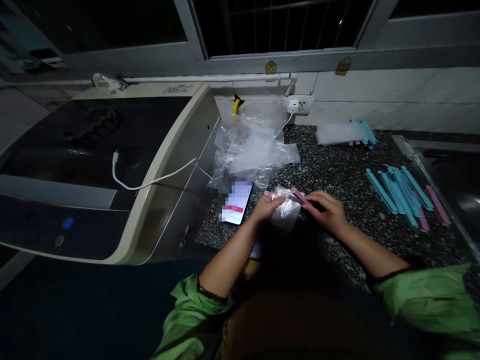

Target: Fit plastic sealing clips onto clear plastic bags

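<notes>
My left hand [265,207] is closed on a small clear plastic bag [287,212], with the thumb lying over its upper left edge. A short pink piece [267,194] pokes out by the fingers of that hand; the rest of it is hidden. My right hand [328,210] pinches one end of a slim pink bag clip [300,196]. This clip slants across the bag's upper right corner; I cannot tell whether it grips the plastic.
Blue sealing clips [401,192] and pink ones [437,205] lie at right, near the sink [459,185]. Behind them is a filled bag [341,133]. A lit phone [238,202], loose plastic bags [255,150], a white cable [161,178] and a washing machine [157,200] are leftward.
</notes>
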### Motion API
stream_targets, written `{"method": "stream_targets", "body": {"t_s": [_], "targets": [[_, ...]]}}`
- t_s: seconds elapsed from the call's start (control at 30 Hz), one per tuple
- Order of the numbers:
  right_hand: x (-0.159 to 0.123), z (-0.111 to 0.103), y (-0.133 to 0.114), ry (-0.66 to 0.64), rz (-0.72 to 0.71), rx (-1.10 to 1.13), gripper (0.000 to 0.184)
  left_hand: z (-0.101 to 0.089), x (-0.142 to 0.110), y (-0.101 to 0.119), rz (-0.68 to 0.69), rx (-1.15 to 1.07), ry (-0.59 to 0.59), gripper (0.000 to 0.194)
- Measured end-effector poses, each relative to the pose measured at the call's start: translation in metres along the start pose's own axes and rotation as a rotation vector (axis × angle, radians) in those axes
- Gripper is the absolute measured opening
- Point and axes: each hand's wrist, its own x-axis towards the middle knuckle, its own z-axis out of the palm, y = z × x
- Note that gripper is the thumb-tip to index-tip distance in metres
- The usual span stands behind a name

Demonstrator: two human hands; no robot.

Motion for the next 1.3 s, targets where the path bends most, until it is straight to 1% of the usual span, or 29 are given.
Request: {"method": "stream_targets", "body": {"t_s": [0.23, 0.43, 0.63, 0.73, 0.93, 1.03, 1.3], "targets": [[-0.001, 0.001, 0.001, -0.029, 0.006, -0.017, 0.010, 0.000, -0.001, 0.000, -0.011, -0.009, -0.009, 0.038], [-0.002, 0.004, 0.004, -0.073, 0.018, -0.052, 0.011, -0.004, 0.003, -0.004, -0.074, 0.010, -0.001, 0.038], [-0.004, 0.006, 0.006, -0.099, 0.056, -0.081, 0.012, -0.010, 0.007, -0.008, -0.063, 0.052, -0.013, 0.036], [-0.004, 0.006, 0.006, -0.100, 0.040, -0.088, 0.013, -0.010, 0.006, -0.007, -0.054, 0.067, -0.040, 0.038], [-0.005, 0.008, 0.007, -0.098, 0.022, -0.094, 0.013, -0.009, 0.004, -0.004, -0.102, 0.093, -0.064, 0.047], [-0.006, 0.008, 0.007, -0.107, 0.031, -0.102, 0.012, -0.009, 0.004, -0.002, -0.099, 0.090, -0.080, 0.052], [-0.007, 0.008, 0.008, -0.130, 0.050, -0.117, 0.014, -0.009, 0.002, 0.000, -0.085, 0.138, -0.111, 0.051]]}}
